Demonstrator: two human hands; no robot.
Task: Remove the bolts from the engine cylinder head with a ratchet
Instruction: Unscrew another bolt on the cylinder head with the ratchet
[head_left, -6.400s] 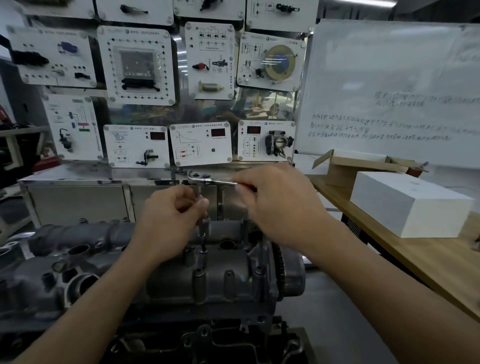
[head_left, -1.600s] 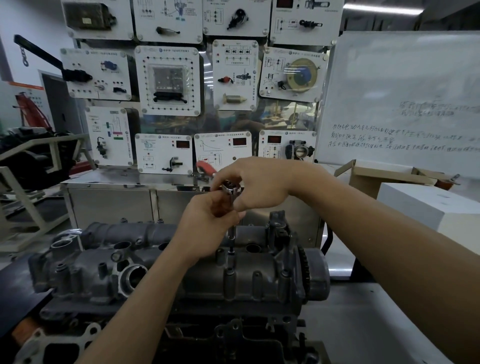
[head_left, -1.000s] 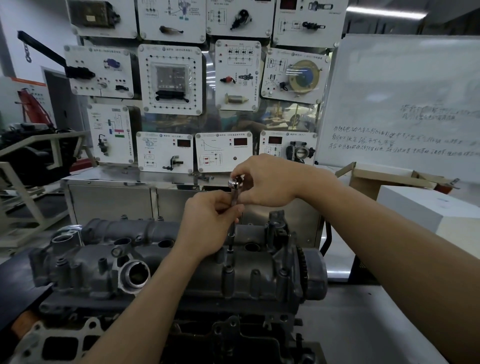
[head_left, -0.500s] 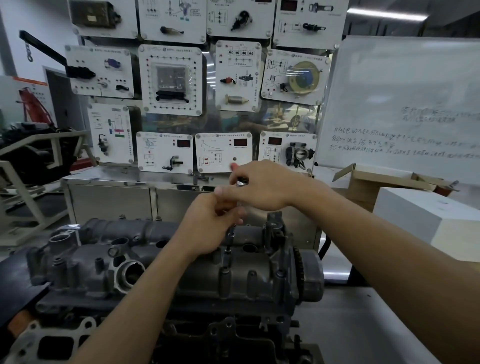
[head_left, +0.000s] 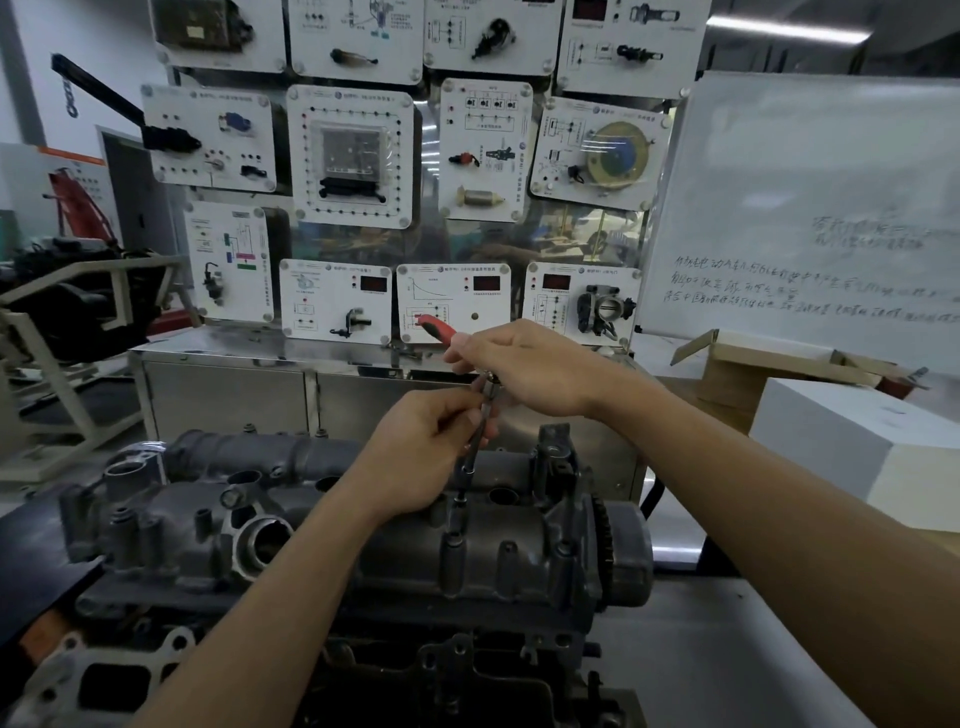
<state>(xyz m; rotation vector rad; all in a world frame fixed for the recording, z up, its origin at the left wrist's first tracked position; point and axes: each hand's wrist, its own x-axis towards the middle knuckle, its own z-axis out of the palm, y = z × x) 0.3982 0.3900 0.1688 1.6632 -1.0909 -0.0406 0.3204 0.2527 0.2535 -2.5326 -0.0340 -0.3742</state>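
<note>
Presently cylinder head at 6 o'clock; panel board at 12, whiteboard at 2. At 3, wooden table carries open cardboard box, contents hidden. Ratchet gripped by right hand; left hand pinches its extension.

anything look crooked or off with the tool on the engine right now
The slim dark metal extension bar of the red-handled ratchet leans, its top toward the right hand, rather than standing straight over the grey cylinder head. The left hand pinches it. Nothing else stands out.
</note>
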